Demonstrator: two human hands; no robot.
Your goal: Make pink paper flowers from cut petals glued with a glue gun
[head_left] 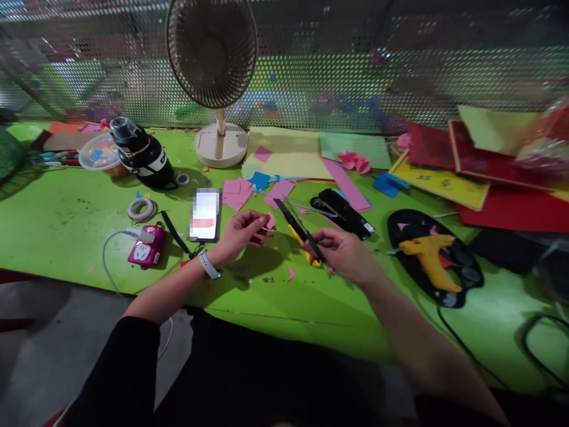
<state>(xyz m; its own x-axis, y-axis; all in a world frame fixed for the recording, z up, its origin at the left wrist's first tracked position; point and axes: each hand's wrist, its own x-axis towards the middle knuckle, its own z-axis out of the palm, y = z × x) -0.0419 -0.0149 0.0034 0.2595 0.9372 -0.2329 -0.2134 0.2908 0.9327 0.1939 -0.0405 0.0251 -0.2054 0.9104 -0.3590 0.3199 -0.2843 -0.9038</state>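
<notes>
My left hand (243, 236), wearing a pale wristband, is closed in a pinch on a small pink paper piece (270, 221). My right hand (344, 252) grips slim dark tweezers (315, 244), whose thin tips point up and left, apart from the pink piece. Under and beside the tweezers lies a yellow-and-black utility knife (295, 233) on the green table (249, 296). A black stapler (347, 213) lies just beyond my right hand. Pink paper squares (237, 193) are scattered beyond my left hand. A small pink scrap (291, 273) rests between my forearms.
A phone (205, 214), tape roll (141, 209), magenta power bank (147, 246) and black bottle (144, 157) are at left. A fan (221, 145) stands behind. At right, a yellow glue gun (433, 261) rests on a black palette-shaped tray (400, 222), its cord trailing forward.
</notes>
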